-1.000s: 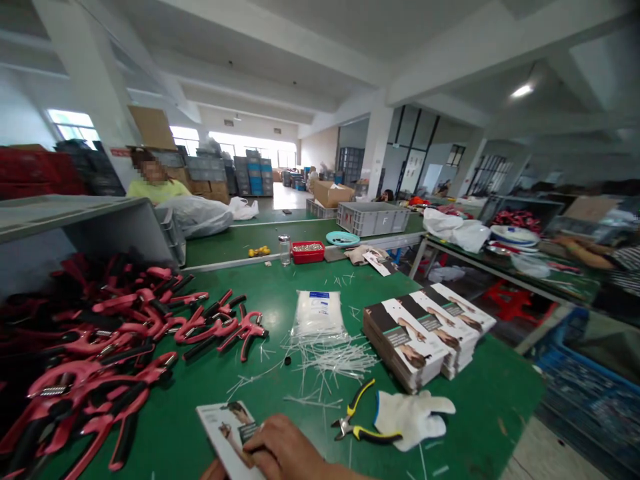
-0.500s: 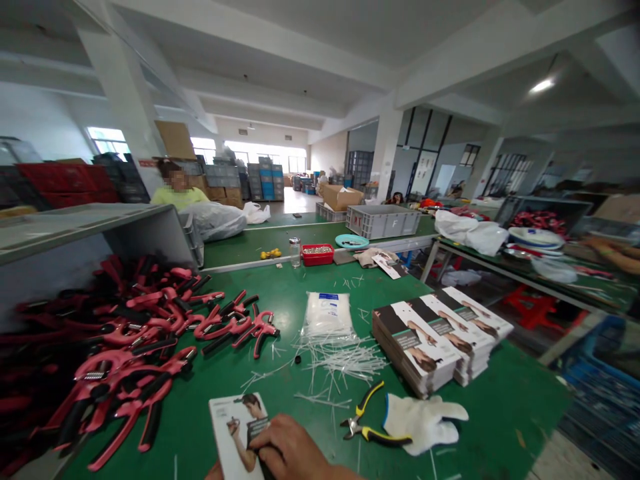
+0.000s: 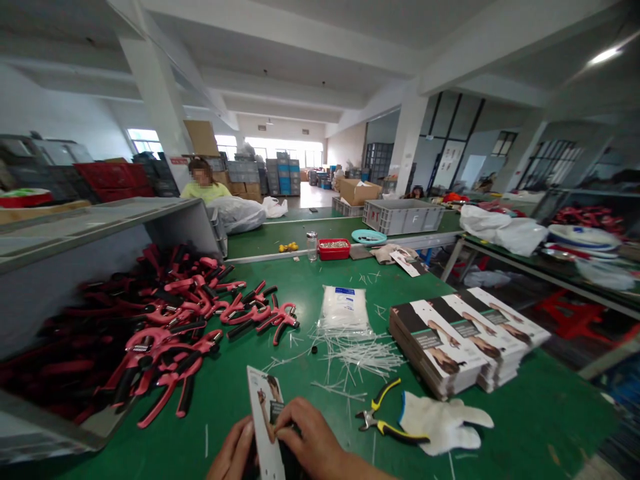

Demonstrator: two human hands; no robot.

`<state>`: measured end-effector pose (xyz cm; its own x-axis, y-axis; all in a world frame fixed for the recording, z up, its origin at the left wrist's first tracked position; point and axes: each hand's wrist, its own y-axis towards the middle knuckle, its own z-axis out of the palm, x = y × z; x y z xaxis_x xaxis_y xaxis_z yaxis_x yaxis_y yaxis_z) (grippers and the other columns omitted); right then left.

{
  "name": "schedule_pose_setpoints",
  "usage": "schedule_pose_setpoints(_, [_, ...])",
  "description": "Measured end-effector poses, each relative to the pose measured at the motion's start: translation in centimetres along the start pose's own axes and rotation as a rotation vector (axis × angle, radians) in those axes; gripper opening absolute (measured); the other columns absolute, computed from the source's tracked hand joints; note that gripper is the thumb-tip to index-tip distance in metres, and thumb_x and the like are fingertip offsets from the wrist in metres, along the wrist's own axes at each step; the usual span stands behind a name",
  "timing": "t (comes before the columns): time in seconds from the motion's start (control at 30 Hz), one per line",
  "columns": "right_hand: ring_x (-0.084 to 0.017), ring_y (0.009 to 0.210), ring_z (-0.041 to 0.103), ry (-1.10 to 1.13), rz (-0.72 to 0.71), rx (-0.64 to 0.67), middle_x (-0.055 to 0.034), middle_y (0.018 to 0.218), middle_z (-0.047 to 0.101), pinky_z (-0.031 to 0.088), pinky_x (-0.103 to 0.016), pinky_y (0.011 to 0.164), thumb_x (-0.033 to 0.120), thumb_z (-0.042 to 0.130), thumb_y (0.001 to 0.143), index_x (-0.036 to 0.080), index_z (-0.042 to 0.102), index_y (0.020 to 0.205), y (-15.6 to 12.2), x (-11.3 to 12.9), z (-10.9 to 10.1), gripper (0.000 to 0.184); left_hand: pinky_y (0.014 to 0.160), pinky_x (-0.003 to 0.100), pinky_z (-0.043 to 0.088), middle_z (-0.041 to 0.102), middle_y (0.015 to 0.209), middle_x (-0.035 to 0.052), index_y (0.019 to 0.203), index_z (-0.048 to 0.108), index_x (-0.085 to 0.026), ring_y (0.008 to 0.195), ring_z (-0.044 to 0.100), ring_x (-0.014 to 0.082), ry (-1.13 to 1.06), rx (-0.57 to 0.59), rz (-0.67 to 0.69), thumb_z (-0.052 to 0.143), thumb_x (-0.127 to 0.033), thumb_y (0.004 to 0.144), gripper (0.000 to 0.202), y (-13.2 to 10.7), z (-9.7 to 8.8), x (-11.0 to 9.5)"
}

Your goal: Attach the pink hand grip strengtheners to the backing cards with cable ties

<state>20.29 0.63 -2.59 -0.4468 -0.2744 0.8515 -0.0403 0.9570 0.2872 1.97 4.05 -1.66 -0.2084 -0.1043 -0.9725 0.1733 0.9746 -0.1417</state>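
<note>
Hands: left hand [image 3: 235,448] and right hand [image 3: 305,433] — both closed on the printed card [image 3: 265,413]
Card: 6 o'clock in view, held tilted up off the green worktop [image 3: 540,413]
Change: card turned more edge-on, now in a two-handed grip
Around hands: yellow-handled pliers [image 3: 385,420] and white cotton glove [image 3: 443,421] at 3 o'clock; cable ties [image 3: 355,353] at 1 o'clock; stacked cards [image 3: 460,340] at 2 o'clock; red hand-grip exercisers [image 3: 170,347] at 10 o'clock

Bare bench [image 3: 213,427] lies between my left grip [image 3: 234,450] and the red hand exercisers [image 3: 165,347]; pliers [image 3: 385,423] sit beyond my right grip [image 3: 307,430].
</note>
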Motion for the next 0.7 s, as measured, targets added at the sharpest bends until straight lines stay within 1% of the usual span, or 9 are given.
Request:
schedule_pose_setpoints(0.07, [-0.017,0.091,0.059,0.027,0.023,0.029,-0.0001,0.09,0.064,0.045,-0.028,0.086,0.012,0.064,0.087,0.02,0.064,0.084,0.1,0.6,-0.2,0.009,0.097,0.039,0.05,0.067,0.122,0.0146,0.114,0.063,-0.014,0.115,0.063,0.0311,-0.024,0.016,-0.058,0.059,-0.062,0.076,0.062,-0.2,0.0,-0.4])
schedule_pose_setpoints(0.13, [-0.017,0.092,0.059,0.056,0.04,0.053,-0.0011,0.091,0.064,0.045,-0.03,0.087,0.014,0.06,0.089,0.02,0.063,0.086,0.3,1.1,-0.4,0.007,0.096,0.039,0.05,0.068,0.12,0.0151,0.121,0.06,-0.013,0.11,0.064,0.0319,-0.014,0.075,-0.082,0.074,-0.052,0.066,0.068,-0.4,-0.1,-0.9])
schedule_pose_setpoints(0.2, [-0.018,0.092,0.058,0.088,0.052,0.04,-0.0022,0.092,0.063,0.044,-0.031,0.087,0.016,0.056,0.092,0.02,0.061,0.087,0.6,1.5,-0.6,0.007,0.086,0.037,0.053,0.069,0.117,0.0149,0.124,0.058,-0.013,0.103,0.067,0.0315,-0.046,0.085,-0.118,0.078,-0.041,0.062,0.071,-0.4,-0.3,-1.3])
schedule_pose_setpoints(0.3, [-0.018,0.094,0.058,0.113,0.057,-0.03,-0.0037,0.095,0.062,0.044,-0.032,0.089,0.02,0.051,0.095,0.02,0.058,0.088,0.4,1.6,-1.3,0.01,0.066,0.03,0.053,0.073,0.106,0.0119,0.124,0.058,-0.013,0.081,0.07,0.0259,-0.126,0.021,-0.195,0.073,-0.031,0.065,0.064,-0.4,-0.8,-1.3])
schedule_pose_setpoints(0.37, [-0.018,0.094,0.058,0.095,0.039,-0.006,-0.004,0.096,0.062,0.045,-0.033,0.089,0.021,0.049,0.096,0.021,0.058,0.089,-0.2,1.2,-2.1,0.011,0.059,0.027,0.05,0.074,0.099,0.0092,0.123,0.059,-0.014,0.069,0.069,0.0212,-0.202,0.016,-0.232,0.07,-0.027,0.067,0.058,-0.4,-1.0,-1.0])
schedule_pose_setpoints(0.47, [-0.019,0.1,0.058,-0.003,-0.032,0.125,-0.0056,0.103,0.063,0.045,-0.034,0.092,0.022,0.048,0.095,0.022,0.06,0.099,-1.6,-0.2,-4.3,0.012,0.055,0.025,0.049,0.075,0.095,0.0079,0.12,0.06,-0.015,0.062,0.068,0.0182,-0.267,0.029,-0.252,0.072,-0.029,0.069,0.054,-0.1,-1.3,-0.3])
schedule_pose_setpoints(0.53, [-0.02,0.103,0.058,-0.14,-0.03,0.129,-0.0075,0.105,0.062,0.044,-0.036,0.095,0.021,0.047,0.095,0.021,0.06,0.103,-2.1,-1.6,-6.6,0.015,0.054,0.024,0.049,0.075,0.089,0.0078,0.118,0.06,-0.014,0.061,0.068,0.0184,-0.255,0.021,-0.275,0.075,-0.03,0.07,0.053,0.2,-1.8,0.0])
schedule_pose_setpoints(0.63, [-0.021,0.095,0.058,-0.401,0.114,0.078,-0.0089,0.1,0.059,0.046,-0.035,0.088,0.023,0.048,0.093,0.019,0.061,0.096,-1.8,-3.7,-10.0,0.014,0.056,0.025,0.052,0.075,0.085,0.0088,0.114,0.06,-0.012,0.064,0.07,0.0194,-0.319,0.001,-0.325,0.077,-0.024,0.069,0.05,0.5,-2.9,0.2])
schedule_pose_setpoints(0.7, [-0.022,0.091,0.059,-0.543,0.211,0.09,-0.0096,0.102,0.058,0.046,-0.033,0.081,0.024,0.052,0.091,0.019,0.061,0.096,-1.2,-4.6,-11.4,0.012,0.064,0.025,0.055,0.075,0.095,0.0108,0.113,0.06,-0.011,0.073,0.071,0.0189,-0.453,-0.016,-0.336,0.075,-0.015,0.067,0.049,0.5,-3.3,0.1])
